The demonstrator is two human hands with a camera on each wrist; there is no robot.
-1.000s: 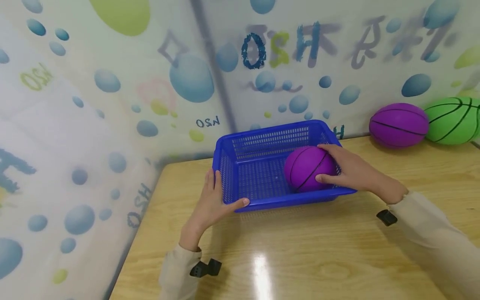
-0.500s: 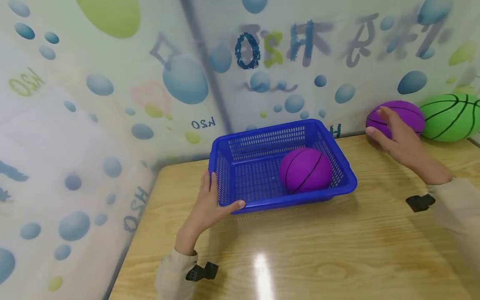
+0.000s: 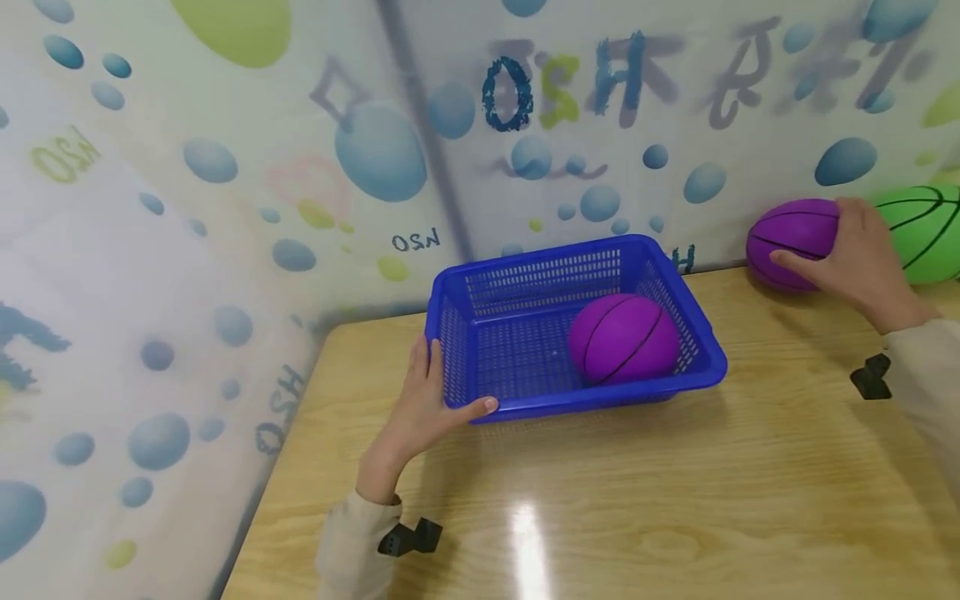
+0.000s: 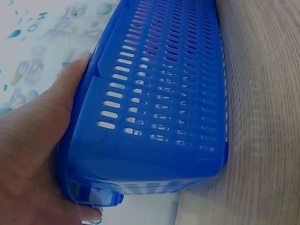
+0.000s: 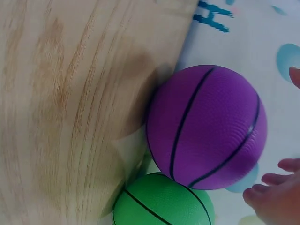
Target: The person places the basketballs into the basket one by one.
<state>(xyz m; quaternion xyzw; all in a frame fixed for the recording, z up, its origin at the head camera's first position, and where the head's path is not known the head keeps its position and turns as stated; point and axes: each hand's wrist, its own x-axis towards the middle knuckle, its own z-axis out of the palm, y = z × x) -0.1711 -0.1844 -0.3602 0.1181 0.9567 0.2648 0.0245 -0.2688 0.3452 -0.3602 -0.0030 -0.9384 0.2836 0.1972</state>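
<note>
A blue plastic basket (image 3: 517,410) with slotted walls stands on the table, a purple mini basketball (image 3: 624,338) lying in its right half. My left hand (image 3: 420,408) holds the basket's near left corner, thumb along the front rim and fingers on the left side. In the left wrist view, the thumb (image 4: 65,82) lies at the rim. At the back right, my right hand (image 3: 862,258) is spread beside a second purple ball (image 3: 791,242), thumb and fingers apart. In the right wrist view a gap shows between the fingertips (image 5: 255,194) and this ball.
A green basketball (image 3: 926,229) sits right of the second purple ball, partly behind the right hand. A wall with printed bubbles and letters (image 3: 600,204) runs along the back of the wooden table (image 3: 637,500). A second wall panel (image 3: 202,350) borders its left edge.
My right hand has let go of the ball in the basket and moved right to the second purple ball. The left hand has kept its hold on the basket's corner.
</note>
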